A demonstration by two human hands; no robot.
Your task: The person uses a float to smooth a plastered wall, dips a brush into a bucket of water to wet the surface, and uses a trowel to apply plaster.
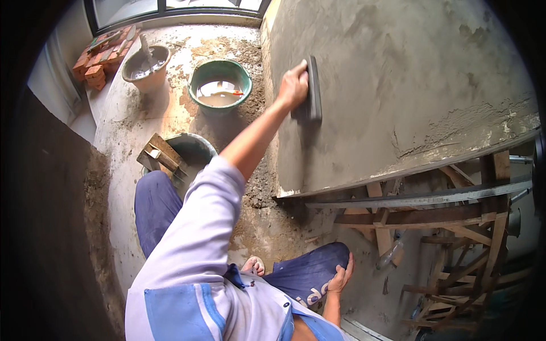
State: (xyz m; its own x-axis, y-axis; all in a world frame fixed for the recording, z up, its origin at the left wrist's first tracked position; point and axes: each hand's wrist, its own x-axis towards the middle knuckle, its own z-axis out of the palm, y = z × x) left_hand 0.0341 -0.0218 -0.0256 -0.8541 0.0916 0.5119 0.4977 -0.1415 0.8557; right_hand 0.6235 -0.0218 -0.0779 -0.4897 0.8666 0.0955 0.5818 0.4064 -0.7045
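Note:
My left hand is closed round the handle of a dark plastering float, held against the wall. Wet grey plaster covers this wall; it is smooth around the float and rougher, with ridges, toward the lower right edge. My left arm stretches forward, up and to the right. My right hand rests on my right knee, its fingers curved over the dark blue trouser cloth, with no tool visible in it.
Ahead stand a green basin of murky water and a pale bucket of grey mix. By my left knee, a wooden board tool lies across a dark bucket. Bricks are stacked far left; wooden framing and a bottle lie right.

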